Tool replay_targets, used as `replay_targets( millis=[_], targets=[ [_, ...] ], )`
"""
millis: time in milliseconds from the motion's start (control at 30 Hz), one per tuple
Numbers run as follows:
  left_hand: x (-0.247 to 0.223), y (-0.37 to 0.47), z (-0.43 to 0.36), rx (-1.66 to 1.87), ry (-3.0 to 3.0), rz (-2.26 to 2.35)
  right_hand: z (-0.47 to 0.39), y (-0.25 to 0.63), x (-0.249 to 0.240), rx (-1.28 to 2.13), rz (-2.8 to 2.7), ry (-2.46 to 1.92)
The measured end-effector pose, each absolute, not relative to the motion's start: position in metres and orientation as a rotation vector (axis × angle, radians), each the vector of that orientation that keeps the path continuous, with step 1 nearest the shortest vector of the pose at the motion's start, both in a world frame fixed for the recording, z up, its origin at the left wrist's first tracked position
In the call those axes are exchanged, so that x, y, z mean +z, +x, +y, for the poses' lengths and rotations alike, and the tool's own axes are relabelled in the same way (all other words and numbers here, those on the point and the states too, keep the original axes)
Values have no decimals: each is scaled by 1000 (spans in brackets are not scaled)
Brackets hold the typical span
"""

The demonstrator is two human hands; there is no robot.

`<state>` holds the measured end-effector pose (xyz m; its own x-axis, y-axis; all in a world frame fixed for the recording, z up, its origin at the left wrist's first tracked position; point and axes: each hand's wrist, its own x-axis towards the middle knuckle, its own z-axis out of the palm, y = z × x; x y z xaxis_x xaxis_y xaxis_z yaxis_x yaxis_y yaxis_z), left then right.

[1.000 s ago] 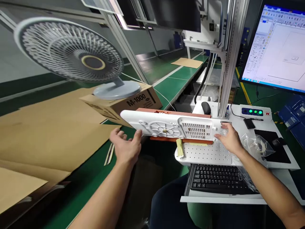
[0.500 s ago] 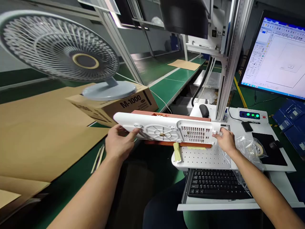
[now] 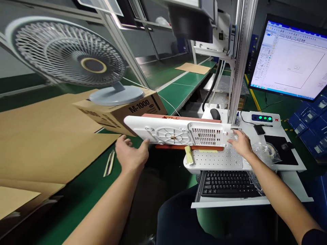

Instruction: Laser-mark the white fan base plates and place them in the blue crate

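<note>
A long white plastic panel with a round grille and a slotted vent lies flat on a red fixture, which sits on the perforated white plate under a machine head. My left hand is under the panel's left end, fingers spread, thumb touching its lower edge. My right hand rests at the panel's right end, fingertips against its edge, palm over the perforated plate. Neither hand is closed around the panel.
A grey desk fan stands on a cardboard box to the left, over flat cardboard sheets. A keyboard sits on a drawer below the plate. A monitor, button box, plastic bag and aluminium column are on the right.
Half a second ago both hands gripped the panel's ends. Now my left hand has dropped below the left end with fingers apart, and my right hand's fingers have loosened at the right end.
</note>
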<state>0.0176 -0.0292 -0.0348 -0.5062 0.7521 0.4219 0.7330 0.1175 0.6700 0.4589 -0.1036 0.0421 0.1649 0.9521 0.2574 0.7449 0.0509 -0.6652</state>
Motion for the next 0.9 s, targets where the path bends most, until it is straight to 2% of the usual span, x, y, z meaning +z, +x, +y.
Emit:
replay_targets(
  millis=[200, 433, 600, 900],
  targets=[
    [-74, 124, -164, 1490, 1809, 1920, -211, 521, 75, 447, -1394, -1517],
    [-129, 277, -276, 1180, 2176, 1200, -298, 578, 95, 313, -1084, -1482],
    [-140, 343, -295, 914, 2316, 1034, -335, 586, 110, 287, -1071, -1475],
    [-141, 404, -280, 630, 2536, 1072, -360, 582, 126, 336, -1096, -1484]
  ],
)
